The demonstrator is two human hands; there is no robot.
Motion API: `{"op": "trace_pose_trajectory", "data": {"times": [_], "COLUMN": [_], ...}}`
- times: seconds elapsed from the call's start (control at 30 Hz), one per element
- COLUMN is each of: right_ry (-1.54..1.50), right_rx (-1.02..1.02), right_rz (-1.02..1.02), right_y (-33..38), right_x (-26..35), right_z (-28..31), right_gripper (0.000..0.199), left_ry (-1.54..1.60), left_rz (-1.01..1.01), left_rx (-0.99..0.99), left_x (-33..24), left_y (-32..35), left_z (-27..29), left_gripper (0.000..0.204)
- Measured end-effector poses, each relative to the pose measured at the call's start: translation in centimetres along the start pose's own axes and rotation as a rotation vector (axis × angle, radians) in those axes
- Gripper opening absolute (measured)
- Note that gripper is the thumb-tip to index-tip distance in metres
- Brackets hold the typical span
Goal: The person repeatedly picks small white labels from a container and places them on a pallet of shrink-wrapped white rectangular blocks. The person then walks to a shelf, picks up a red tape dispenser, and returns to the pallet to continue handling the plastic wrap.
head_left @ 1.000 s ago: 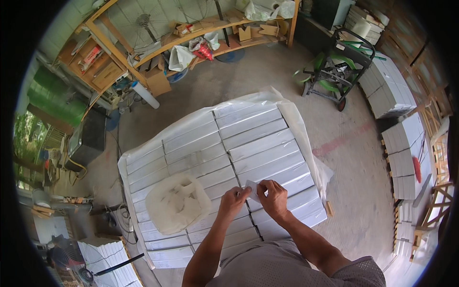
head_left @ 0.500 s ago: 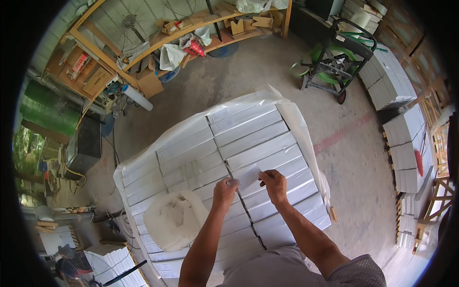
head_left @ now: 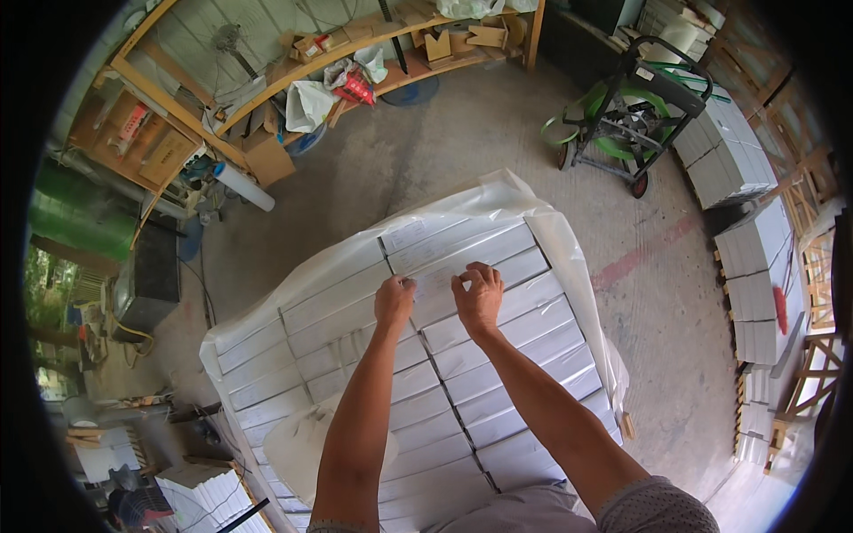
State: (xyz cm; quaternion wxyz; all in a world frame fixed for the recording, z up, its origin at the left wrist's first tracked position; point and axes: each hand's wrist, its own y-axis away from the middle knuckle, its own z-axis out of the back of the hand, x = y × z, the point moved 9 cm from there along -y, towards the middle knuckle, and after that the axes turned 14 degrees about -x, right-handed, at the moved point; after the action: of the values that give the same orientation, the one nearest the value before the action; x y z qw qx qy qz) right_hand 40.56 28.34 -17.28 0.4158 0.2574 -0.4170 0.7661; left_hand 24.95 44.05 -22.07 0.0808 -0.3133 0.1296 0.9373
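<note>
Far left: a dark box-like machine [head_left: 147, 275] on the concrete floor [head_left: 462, 133], beside a green tank [head_left: 71, 218]. Above them, a slanted wooden shelf [head_left: 267, 84] along the wall, carrying cardboard boxes, white bags and a red item.

Lower left: a flat white sheet or bag [head_left: 306, 440] lying on the near part of the stack, just left of your left forearm.

Centre: the pallet stack of long white boxes [head_left: 355, 302], laid in rows and covered by clear plastic film [head_left: 506, 191] that drapes over its far and right edges. A small pale slip [head_left: 433, 282] lies flat on top of the film, toward the far side of the stack.

Your left hand [head_left: 394, 300]: palm down on the film, fingertips bunched and pinching at the left edge of the slip. Grip narrow; whether it lifts the slip or only presses it cannot be told.

Your right hand [head_left: 479, 293]: just right of the left, fingers curled down, tips on the right edge of the same slip. Narrow pinch, same doubt.

Right: a black wheeled cart with green strapping [head_left: 635, 115] on the floor, well apart from the stack.

Far right: further stacks of white boxes [head_left: 729, 160] and wooden frames [head_left: 817, 355].
</note>
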Motion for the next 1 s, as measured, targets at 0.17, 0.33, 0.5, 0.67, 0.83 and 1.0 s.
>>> {"op": "trace_pose_trajectory", "data": {"times": [0.17, 0.33, 0.5, 0.67, 0.83, 1.0], "right_ry": [0.098, 0.150, 0.165, 0.164, 0.166, 0.219], "right_rx": [0.016, 0.015, 0.014, -0.061, -0.047, -0.006], "right_rz": [0.047, 0.099, 0.138, 0.267, 0.226, 0.193], "right_y": [0.4, 0.8, 0.9, 0.5, 0.4, -0.1], "right_x": [-1.5, -1.5, -1.3, 0.3, 0.5, -1.0], "right_z": [-3.1, -4.0, -4.1, -3.2, -3.0, -3.7], "right_gripper": [0.010, 0.008, 0.008, 0.016, 0.018, 0.023], "left_ry": [-0.198, -0.283, -0.368, -0.458, -0.376, -0.379], "left_rz": [-0.043, -0.102, -0.170, -0.232, -0.167, -0.236], "left_rx": [-0.022, -0.074, -0.193, -0.323, -0.393, -0.377], "left_x": [-0.1, 0.2, -0.8, -2.0, -1.1, -1.1], "left_y": [-1.8, -1.8, -0.7, 0.9, 1.7, 2.0], "left_z": [-1.4, -2.1, -1.9, -1.5, -0.7, -0.9], "left_gripper": [0.028, 0.028, 0.024, 0.021, 0.021, 0.024]}}
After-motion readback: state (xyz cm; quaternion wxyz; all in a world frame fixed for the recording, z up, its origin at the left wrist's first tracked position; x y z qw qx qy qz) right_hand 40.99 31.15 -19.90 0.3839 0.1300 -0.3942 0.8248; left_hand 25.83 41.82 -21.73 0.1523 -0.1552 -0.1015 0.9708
